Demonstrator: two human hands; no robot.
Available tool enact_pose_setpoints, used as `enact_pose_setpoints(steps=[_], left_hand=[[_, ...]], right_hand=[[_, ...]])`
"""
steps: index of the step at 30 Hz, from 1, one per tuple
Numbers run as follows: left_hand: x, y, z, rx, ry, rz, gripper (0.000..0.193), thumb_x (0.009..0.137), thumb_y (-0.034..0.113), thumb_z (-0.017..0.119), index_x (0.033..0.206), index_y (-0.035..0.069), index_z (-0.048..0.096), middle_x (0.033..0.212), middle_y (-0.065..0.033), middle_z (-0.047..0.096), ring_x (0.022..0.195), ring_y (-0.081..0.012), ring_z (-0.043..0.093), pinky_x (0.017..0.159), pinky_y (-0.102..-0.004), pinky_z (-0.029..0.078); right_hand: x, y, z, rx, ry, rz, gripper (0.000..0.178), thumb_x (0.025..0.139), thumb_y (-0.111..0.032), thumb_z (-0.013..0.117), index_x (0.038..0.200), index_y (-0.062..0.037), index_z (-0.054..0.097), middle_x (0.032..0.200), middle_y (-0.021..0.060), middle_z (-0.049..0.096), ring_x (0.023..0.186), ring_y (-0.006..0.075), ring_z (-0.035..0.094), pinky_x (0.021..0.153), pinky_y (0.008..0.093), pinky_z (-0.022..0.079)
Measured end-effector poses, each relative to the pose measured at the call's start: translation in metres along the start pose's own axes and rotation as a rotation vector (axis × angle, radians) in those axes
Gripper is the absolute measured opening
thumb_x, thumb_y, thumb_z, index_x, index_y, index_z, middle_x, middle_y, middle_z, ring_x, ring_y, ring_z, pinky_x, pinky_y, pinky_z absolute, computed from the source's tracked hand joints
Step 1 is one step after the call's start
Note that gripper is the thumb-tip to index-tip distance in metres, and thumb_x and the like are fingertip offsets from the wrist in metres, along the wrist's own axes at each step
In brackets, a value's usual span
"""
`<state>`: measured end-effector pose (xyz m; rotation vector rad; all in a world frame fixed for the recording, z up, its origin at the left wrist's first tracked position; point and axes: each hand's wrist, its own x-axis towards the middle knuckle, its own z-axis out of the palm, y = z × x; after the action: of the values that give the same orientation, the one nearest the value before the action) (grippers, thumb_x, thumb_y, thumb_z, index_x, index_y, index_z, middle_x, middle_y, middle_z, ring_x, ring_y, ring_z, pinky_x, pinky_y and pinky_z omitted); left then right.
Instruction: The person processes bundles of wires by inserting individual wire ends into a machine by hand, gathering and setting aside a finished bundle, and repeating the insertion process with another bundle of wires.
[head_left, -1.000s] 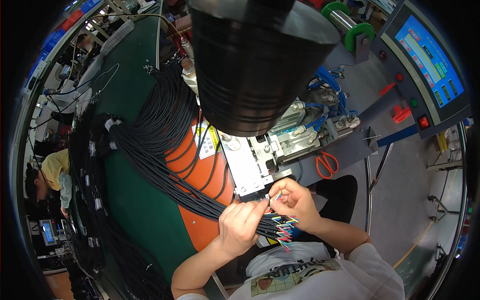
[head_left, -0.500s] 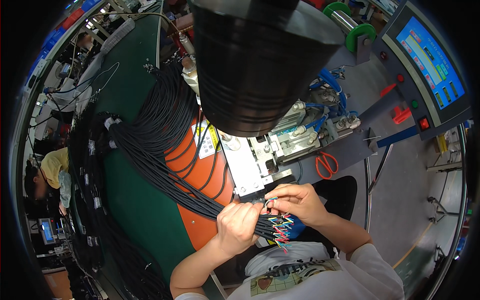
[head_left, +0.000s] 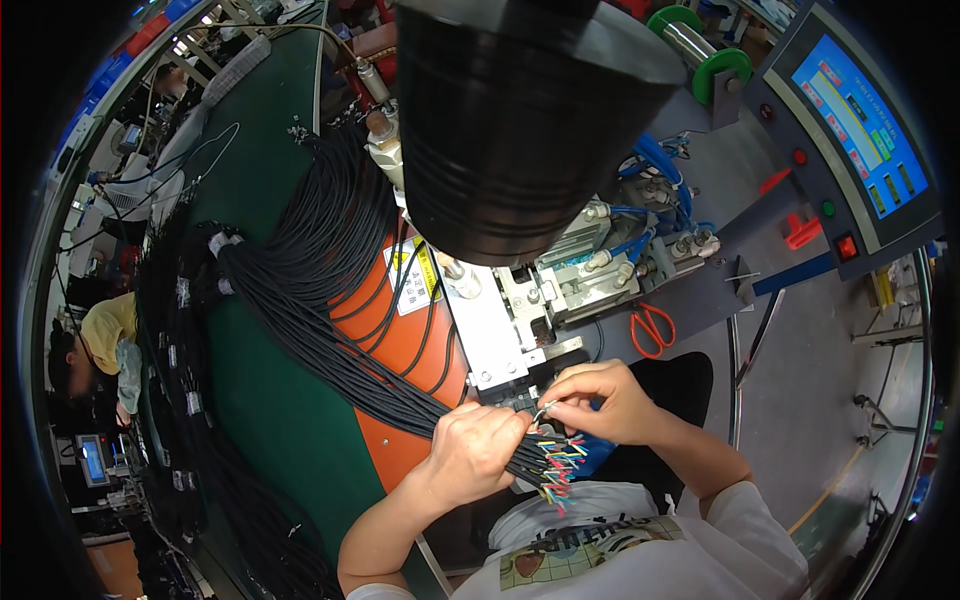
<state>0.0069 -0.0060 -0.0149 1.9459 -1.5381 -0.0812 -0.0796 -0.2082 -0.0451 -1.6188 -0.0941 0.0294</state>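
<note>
A thick bundle of black cables (head_left: 385,397) runs from the upper left toward my body. My left hand (head_left: 474,452) is wrapped round it close to the stripped ends. Below that hand fan out the thin coloured wires (head_left: 560,470), red, yellow, blue and white. My right hand (head_left: 600,402) pinches the wire end of one cable between thumb and fingers, right beside the left fingertips. Both hands are just in front of the white metal block (head_left: 490,345) of a bench machine. The fingers partly hide the pinched wires.
A wide black duct (head_left: 520,130) hangs over the machine. Orange-handled scissors (head_left: 652,332) lie right of it. At the upper right are a screen panel (head_left: 862,125) and a wire spool with green flanges (head_left: 695,45). A person in yellow (head_left: 108,330) works far left.
My right fingers have shifted slightly on the wire end, and the coloured tips between them are now less visible. My left hand keeps its hold on the bundle.
</note>
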Motion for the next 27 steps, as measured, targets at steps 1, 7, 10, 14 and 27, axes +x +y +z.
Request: enact_pose_setpoints(steps=[1, 7, 10, 14, 27], left_hand=[[-0.001, 0.001, 0.001, 0.066, -0.030, 0.003, 0.028, 0.066, 0.014, 0.073, 0.086, 0.001, 0.060, 0.065, -0.0051, 0.056, 0.054, -0.0225, 0.058, 0.050, -0.0341, 0.041], [-0.002, 0.016, 0.005, 0.263, 0.049, -0.106, 0.035, 0.063, 0.009, 0.069, 0.097, -0.002, 0.063, 0.074, -0.0078, 0.057, 0.059, -0.0227, 0.057, 0.054, -0.0349, 0.042], [-0.002, 0.017, 0.003, 0.253, 0.020, -0.149, 0.050, 0.059, 0.008, 0.069, 0.108, -0.003, 0.062, 0.085, -0.0102, 0.058, 0.068, -0.0249, 0.058, 0.059, -0.0357, 0.044], [-0.004, 0.015, 0.004, 0.205, -0.022, -0.170, 0.064, 0.052, 0.005, 0.071, 0.114, -0.003, 0.060, 0.090, -0.0113, 0.057, 0.075, -0.0281, 0.057, 0.063, -0.0374, 0.045], [0.008, 0.020, -0.008, 0.259, -0.155, -0.077, 0.040, 0.075, 0.007, 0.058, 0.113, -0.005, 0.060, 0.084, -0.0069, 0.051, 0.073, -0.0202, 0.053, 0.063, -0.0323, 0.047]], right_hand=[[0.002, -0.007, 0.006, -0.206, 0.100, -0.117, 0.010, 0.080, -0.002, 0.069, 0.089, 0.0014, 0.068, 0.077, 0.0054, 0.065, 0.055, 0.0070, 0.058, 0.047, 0.0240, 0.043], [0.005, -0.006, 0.022, -0.849, 0.231, -0.304, 0.011, 0.081, -0.012, 0.062, 0.074, -0.0046, 0.057, 0.069, 0.0079, 0.053, 0.050, 0.0250, 0.056, 0.047, 0.0348, 0.046], [0.006, -0.011, 0.019, -0.850, 0.182, -0.264, 0.012, 0.082, -0.012, 0.061, 0.076, -0.0036, 0.056, 0.070, 0.0087, 0.052, 0.051, 0.0269, 0.057, 0.047, 0.0375, 0.045], [0.007, -0.007, 0.016, -0.782, 0.146, -0.223, 0.010, 0.082, -0.012, 0.061, 0.080, -0.0026, 0.057, 0.072, 0.0101, 0.052, 0.054, 0.0286, 0.058, 0.048, 0.0390, 0.045], [0.006, -0.013, 0.017, -0.927, 0.114, -0.262, 0.011, 0.078, -0.011, 0.063, 0.080, -0.0030, 0.057, 0.075, 0.0096, 0.053, 0.056, 0.0262, 0.059, 0.049, 0.0348, 0.047]])
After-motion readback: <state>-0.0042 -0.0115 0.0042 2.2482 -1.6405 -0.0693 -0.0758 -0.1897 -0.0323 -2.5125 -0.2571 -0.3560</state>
